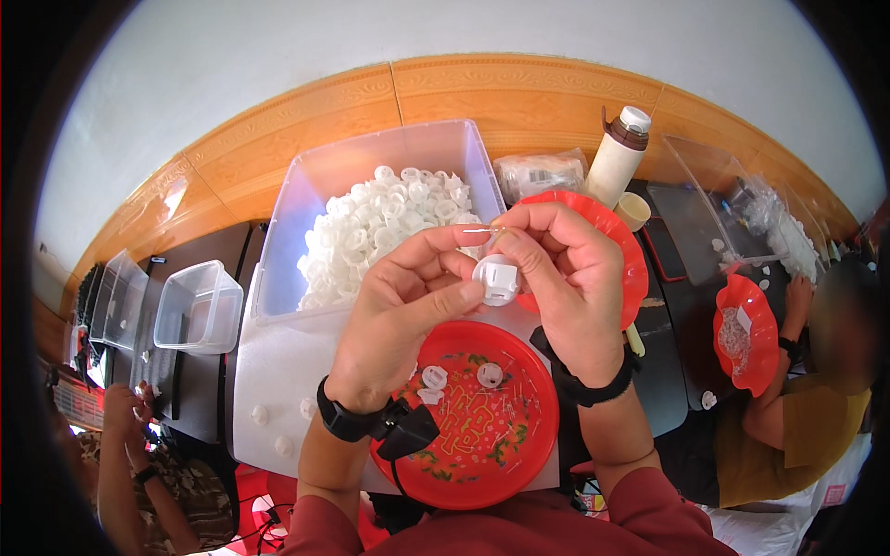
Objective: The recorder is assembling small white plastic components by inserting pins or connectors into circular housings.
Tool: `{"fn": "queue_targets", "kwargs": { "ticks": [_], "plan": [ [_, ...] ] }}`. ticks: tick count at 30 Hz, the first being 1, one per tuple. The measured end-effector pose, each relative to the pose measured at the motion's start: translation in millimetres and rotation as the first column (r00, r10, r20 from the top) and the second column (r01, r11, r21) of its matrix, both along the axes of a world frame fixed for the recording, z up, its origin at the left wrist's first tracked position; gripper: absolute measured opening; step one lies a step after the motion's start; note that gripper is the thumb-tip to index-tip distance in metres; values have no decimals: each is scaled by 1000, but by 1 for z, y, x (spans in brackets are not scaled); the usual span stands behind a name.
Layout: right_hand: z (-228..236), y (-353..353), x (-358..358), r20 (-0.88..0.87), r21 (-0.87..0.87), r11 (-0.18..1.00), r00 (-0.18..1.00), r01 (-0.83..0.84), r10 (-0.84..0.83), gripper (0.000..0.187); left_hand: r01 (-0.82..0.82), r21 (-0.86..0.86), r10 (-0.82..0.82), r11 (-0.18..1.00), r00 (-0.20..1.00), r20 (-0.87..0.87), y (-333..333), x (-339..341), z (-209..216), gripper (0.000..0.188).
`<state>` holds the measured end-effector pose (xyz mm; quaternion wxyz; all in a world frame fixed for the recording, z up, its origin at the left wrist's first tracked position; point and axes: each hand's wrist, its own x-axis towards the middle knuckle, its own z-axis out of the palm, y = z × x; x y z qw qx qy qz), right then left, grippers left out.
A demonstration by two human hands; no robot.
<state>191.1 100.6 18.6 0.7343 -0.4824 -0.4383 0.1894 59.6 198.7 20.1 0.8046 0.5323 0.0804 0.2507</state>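
Observation:
Above the red tray (pixel 545 422), both of my hands are closed around a small white round plastic part (pixel 499 281) with a square raised section. My left hand (pixel 394 310) grips it with the thumb at its lower left side. My right hand (pixel 582 287) has thumb and index finger pinched above the part, on a thin light-coloured pin (pixel 477 231) whose end points left toward my left index fingertip. In the tray lie a few white plastic parts (pixel 489 374) and several thin pins. My right fingertips hide where pin and part meet.
A clear bin (pixel 278 278) heaped with white ring-shaped parts (pixel 389 218) stands behind my hands. Behind my right hand is a red scalloped dish (pixel 633 269), near a white flask (pixel 616 157). An open plastic box (pixel 199 310) stands left. Other people work at both sides.

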Motion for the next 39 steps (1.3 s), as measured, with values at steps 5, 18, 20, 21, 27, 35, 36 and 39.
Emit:
{"fn": "queue_targets", "kwargs": {
  "ticks": [5,18,20,21,27,35,36,39],
  "plan": [
    [1,-1,1,-44,47,999,999,-7,9,9,-2,1,2,1000,999,-46,-5,4,0,38],
    [-11,10,0,157,82,987,976,137,-149,5,-134,104,135,986,991,-10,-12,11,-8,30],
    [-10,10,2,197,84,986,967,146,-160,5,-122,84,123,989,992,0,-9,10,-7,27],
    [-11,9,5,231,96,987,961,131,-150,5,-77,17,77,997,997,-12,-7,8,-6,24],
    [-7,6,6,246,70,989,958,132,-146,4,51,-50,-53,997,998,-34,3,5,-16,15],
    [-8,6,9,163,105,980,969,168,-184,5,123,-213,-130,969,991,-19,7,8,-21,15],
    [-7,5,9,132,97,984,978,150,-162,6,133,-231,-136,964,991,1,9,8,-22,16],
    [-2,0,9,90,39,993,990,108,-111,6,157,-268,-148,951,988,51,9,9,-21,14]
  ]
}}
